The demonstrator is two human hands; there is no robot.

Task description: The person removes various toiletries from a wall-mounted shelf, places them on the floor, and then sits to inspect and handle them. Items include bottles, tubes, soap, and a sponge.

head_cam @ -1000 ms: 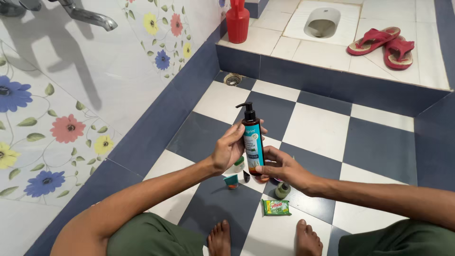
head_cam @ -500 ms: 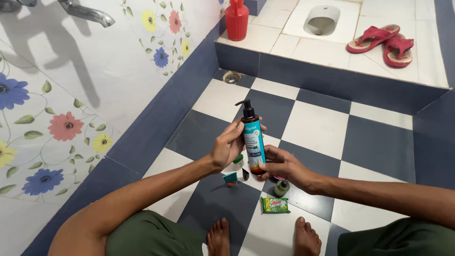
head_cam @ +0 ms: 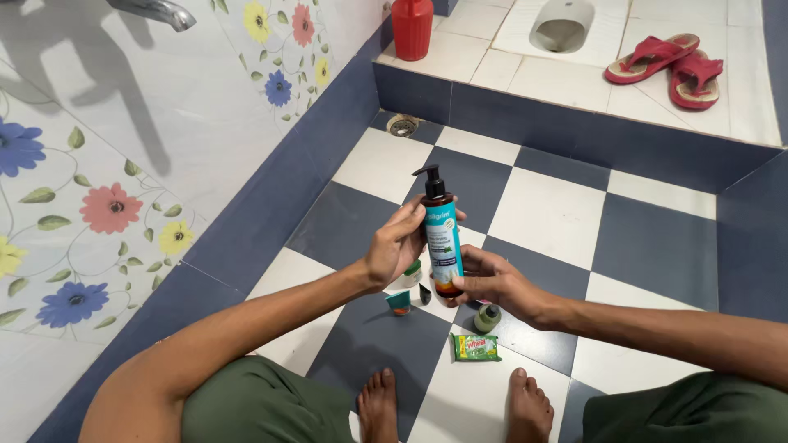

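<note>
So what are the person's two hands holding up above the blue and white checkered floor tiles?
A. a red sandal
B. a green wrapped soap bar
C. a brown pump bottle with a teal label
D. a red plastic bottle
C: both the left hand and the right hand grip the brown pump bottle with a teal label, held upright; the green wrapped soap bar lies on the floor near the feet.

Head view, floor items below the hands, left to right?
Small teal tube → small black cap → green wrapped soap bar → small green round jar.
</note>
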